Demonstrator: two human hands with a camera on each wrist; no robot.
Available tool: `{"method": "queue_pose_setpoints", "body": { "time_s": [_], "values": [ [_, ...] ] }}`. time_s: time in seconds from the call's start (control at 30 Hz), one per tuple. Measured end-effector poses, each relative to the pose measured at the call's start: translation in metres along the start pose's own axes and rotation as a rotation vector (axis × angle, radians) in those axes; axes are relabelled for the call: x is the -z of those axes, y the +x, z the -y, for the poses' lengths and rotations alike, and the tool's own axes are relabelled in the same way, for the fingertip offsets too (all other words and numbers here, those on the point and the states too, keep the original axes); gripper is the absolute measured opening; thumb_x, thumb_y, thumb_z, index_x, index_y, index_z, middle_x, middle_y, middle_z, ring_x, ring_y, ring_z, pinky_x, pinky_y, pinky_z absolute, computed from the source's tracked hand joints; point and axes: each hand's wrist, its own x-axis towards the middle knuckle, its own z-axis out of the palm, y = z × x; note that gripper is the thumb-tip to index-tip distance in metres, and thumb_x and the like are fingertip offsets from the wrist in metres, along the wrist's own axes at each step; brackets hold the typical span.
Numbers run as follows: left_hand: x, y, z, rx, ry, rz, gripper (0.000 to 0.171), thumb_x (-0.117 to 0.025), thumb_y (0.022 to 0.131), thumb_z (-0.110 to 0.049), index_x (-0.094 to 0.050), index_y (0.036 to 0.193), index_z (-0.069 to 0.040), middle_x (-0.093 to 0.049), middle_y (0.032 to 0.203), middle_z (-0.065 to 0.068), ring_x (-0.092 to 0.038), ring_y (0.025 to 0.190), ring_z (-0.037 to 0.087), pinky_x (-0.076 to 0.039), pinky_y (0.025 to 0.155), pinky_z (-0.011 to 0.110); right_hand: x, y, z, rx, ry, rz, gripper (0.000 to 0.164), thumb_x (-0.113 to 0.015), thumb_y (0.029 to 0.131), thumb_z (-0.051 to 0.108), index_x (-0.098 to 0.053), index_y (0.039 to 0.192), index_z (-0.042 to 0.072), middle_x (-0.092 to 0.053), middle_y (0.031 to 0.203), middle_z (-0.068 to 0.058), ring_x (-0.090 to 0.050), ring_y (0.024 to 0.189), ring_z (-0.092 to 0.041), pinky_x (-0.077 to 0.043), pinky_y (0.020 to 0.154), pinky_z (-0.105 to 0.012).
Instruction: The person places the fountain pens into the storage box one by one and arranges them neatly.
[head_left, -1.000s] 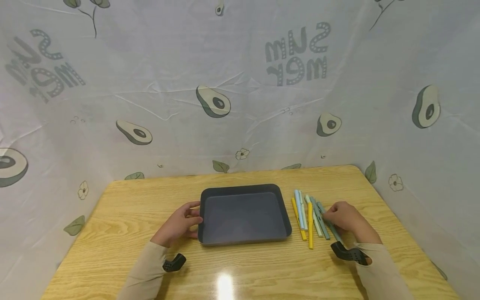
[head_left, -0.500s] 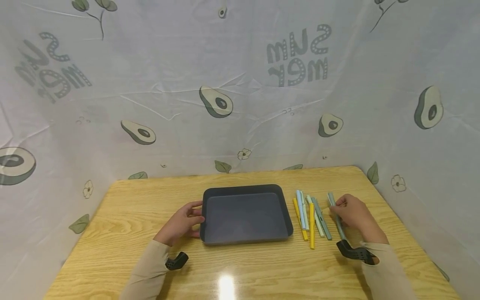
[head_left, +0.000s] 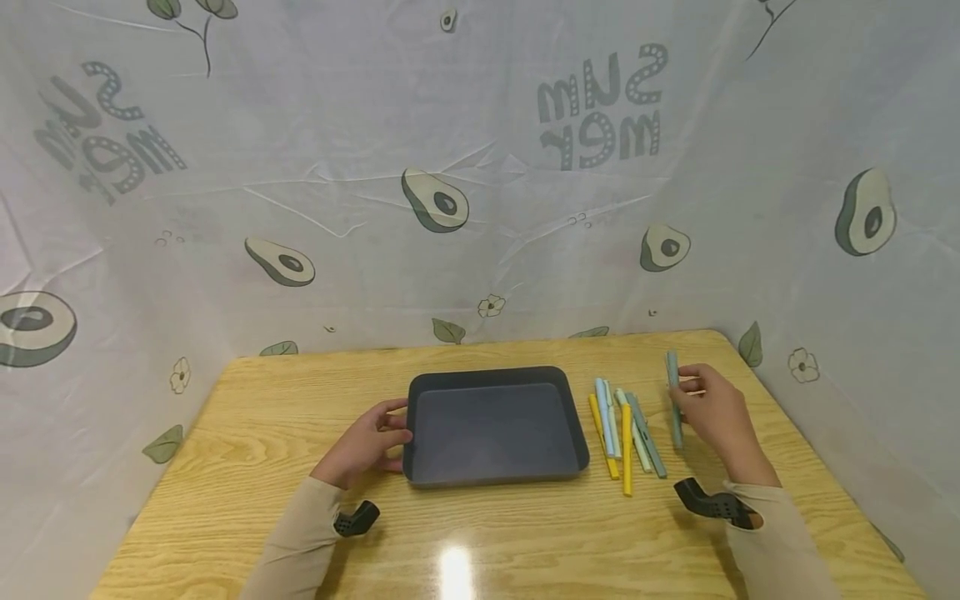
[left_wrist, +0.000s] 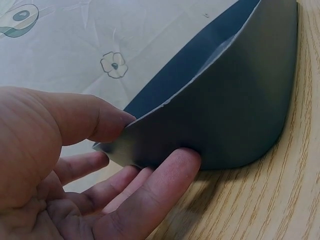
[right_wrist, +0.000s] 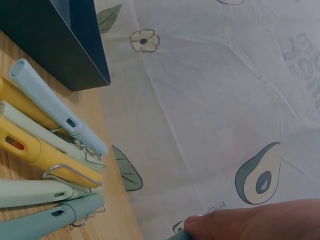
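Note:
My left hand (head_left: 360,447) holds the near-left side of a dark grey rectangular tray (head_left: 491,433); in the left wrist view the thumb lies at the rim and the fingertips against the outer wall (left_wrist: 225,115). To the right, my right hand (head_left: 718,419) pinches a grey-green pen (head_left: 672,371) between thumb and fingers, raised off the table. Only the thumb and a bit of that pen with its wire clip show in the right wrist view. Between tray and right hand lies a loose group of capped pens: light blue (head_left: 604,417), yellow (head_left: 627,450), pale green (head_left: 636,437), and another grey-green one (head_left: 647,435).
The wooden table (head_left: 480,542) ends at a patterned cloth backdrop (head_left: 480,250) behind the tray. Similar cloth hangs at both sides. A black wrist mount (head_left: 356,518) sits on the left sleeve, another mount (head_left: 708,502) on the right.
The right hand has drawn the grey-green pen away from the group, to the right, and lifted it. The left hand stays at the tray; the view has shifted slightly.

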Motion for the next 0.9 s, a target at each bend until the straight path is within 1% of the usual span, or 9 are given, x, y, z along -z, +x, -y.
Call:
{"method": "queue_pose_setpoints", "body": {
  "time_s": [0.13, 0.2, 0.3, 0.4, 0.43, 0.5, 0.6, 0.7, 0.9],
  "values": [
    [-0.001, 0.000, -0.001, 0.000, 0.000, 0.008, 0.066, -0.063, 0.102, -0.007, -0.034, 0.160, -0.010, -0.049, 0.134, 0.024, -0.063, 0.108, 0.029, -0.063, 0.073, 0.045, -0.001, 0.000, 0.003, -0.006, 0.036, -0.047, 0.048, -0.062, 0.104, 0.018, -0.050, 0.145, -0.005, -0.062, 0.124, -0.032, -0.068, 0.099, -0.042, -0.064, 0.068, -0.037],
    [0.000, 0.000, -0.001, -0.005, 0.000, 0.014, 0.066, -0.063, 0.102, -0.007, -0.033, 0.161, -0.010, -0.049, 0.133, 0.025, -0.063, 0.108, 0.029, -0.063, 0.074, 0.045, -0.002, 0.000, 0.005, 0.000, 0.047, -0.063, 0.049, -0.063, 0.104, 0.019, -0.051, 0.145, -0.004, -0.062, 0.123, -0.030, -0.069, 0.097, -0.039, -0.064, 0.067, -0.036],
    [0.000, -0.001, -0.001, -0.014, -0.002, 0.019, 0.068, -0.064, 0.101, -0.008, -0.031, 0.161, -0.010, -0.048, 0.133, 0.025, -0.063, 0.106, 0.029, -0.063, 0.073, 0.046, -0.002, -0.001, 0.008, 0.013, 0.055, -0.082, 0.048, -0.063, 0.104, 0.018, -0.052, 0.145, -0.003, -0.063, 0.120, -0.027, -0.069, 0.090, -0.023, -0.064, 0.067, -0.034],
    [0.000, -0.001, 0.000, -0.018, 0.005, 0.016, 0.071, -0.065, 0.100, -0.008, -0.031, 0.162, -0.013, -0.047, 0.132, 0.024, -0.063, 0.103, 0.028, -0.063, 0.073, 0.046, -0.004, -0.002, 0.013, 0.022, 0.062, -0.100, 0.048, -0.064, 0.103, 0.018, -0.052, 0.145, -0.002, -0.064, 0.117, -0.025, -0.064, 0.084, -0.006, -0.064, 0.067, -0.034],
    [0.001, -0.001, 0.000, -0.016, 0.005, 0.013, 0.071, -0.065, 0.100, -0.007, -0.031, 0.162, -0.014, -0.046, 0.133, 0.024, -0.063, 0.102, 0.028, -0.063, 0.073, 0.046, -0.004, -0.002, 0.015, 0.023, 0.067, -0.105, 0.049, -0.064, 0.103, 0.018, -0.051, 0.146, -0.002, -0.064, 0.117, -0.024, -0.061, 0.082, -0.001, -0.064, 0.067, -0.032],
    [0.001, 0.000, 0.000, -0.013, 0.002, 0.008, 0.072, -0.065, 0.100, -0.007, -0.032, 0.163, -0.017, -0.045, 0.133, 0.023, -0.063, 0.102, 0.028, -0.063, 0.073, 0.046, -0.005, -0.002, 0.018, 0.028, 0.073, -0.115, 0.049, -0.065, 0.103, 0.017, -0.051, 0.146, -0.001, -0.064, 0.117, -0.024, -0.059, 0.081, 0.004, -0.064, 0.067, -0.032],
    [0.002, 0.001, 0.000, -0.012, 0.000, 0.007, 0.072, -0.065, 0.100, -0.006, -0.032, 0.163, -0.019, -0.045, 0.135, 0.023, -0.063, 0.103, 0.029, -0.063, 0.073, 0.045, -0.008, -0.002, 0.021, 0.034, 0.074, -0.126, 0.049, -0.066, 0.103, 0.017, -0.052, 0.146, 0.000, -0.064, 0.117, -0.024, -0.058, 0.080, 0.006, -0.063, 0.065, -0.029],
    [0.003, 0.001, -0.001, -0.014, 0.004, 0.015, 0.072, -0.063, 0.100, -0.006, -0.030, 0.163, -0.019, -0.044, 0.137, 0.024, -0.063, 0.105, 0.029, -0.064, 0.073, 0.045, -0.011, -0.003, 0.025, 0.033, 0.079, -0.130, 0.049, -0.066, 0.102, 0.018, -0.053, 0.146, 0.000, -0.065, 0.117, -0.024, -0.058, 0.080, 0.005, -0.063, 0.065, -0.029],
    [0.003, -0.001, -0.004, -0.007, 0.005, 0.015, 0.072, -0.063, 0.101, -0.006, -0.030, 0.163, -0.018, -0.044, 0.138, 0.025, -0.063, 0.104, 0.029, -0.064, 0.072, 0.045, -0.020, -0.002, 0.041, 0.029, 0.110, -0.111, 0.051, -0.066, 0.102, 0.018, -0.050, 0.148, 0.001, -0.064, 0.118, -0.023, -0.063, 0.084, -0.006, -0.064, 0.069, -0.035]
  ]
}}
